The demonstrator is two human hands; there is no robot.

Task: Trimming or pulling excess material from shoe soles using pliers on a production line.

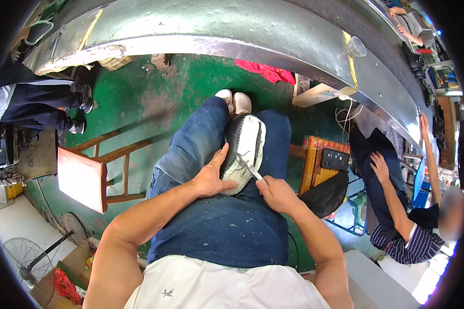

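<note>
Blue-clad lap [188,154] below, the left hand [211,176], thumb and forefinger spread, other fingers partly hidden, holds a black-and-white shoe piece [249,135] towards the lap's far edge; the right hand [276,194], grip curled, clasps a silver tool [252,170], handle covered.

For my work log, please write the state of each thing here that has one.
Left hand: holding the shoe
Right hand: closed around metal tool
Shoe: white side up
Metal tool: tip over shoe
Wooden stool: upright
Red cloth: crumpled
Fan: spinning or still, cannot tell
</note>
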